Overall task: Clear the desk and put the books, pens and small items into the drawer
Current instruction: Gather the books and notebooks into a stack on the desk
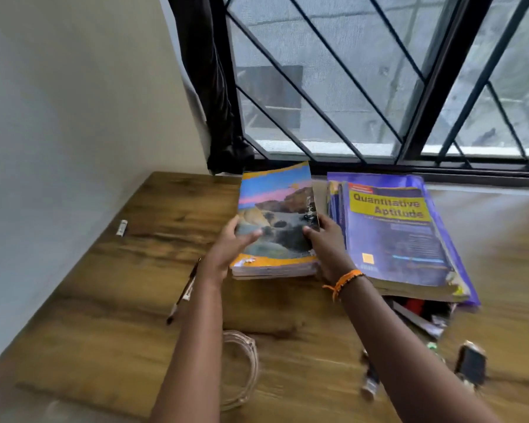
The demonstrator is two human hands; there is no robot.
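Holding the landscape book by its two long edges, my left hand curls on the left edge with the thumb on the cover, and my right hand grips the right edge. It lies on a small pile on the desk, just beside the purple stack. Left of it the wood is free up to the wall. A pen, a cable and a small white tube lie near. A barred window stands behind.
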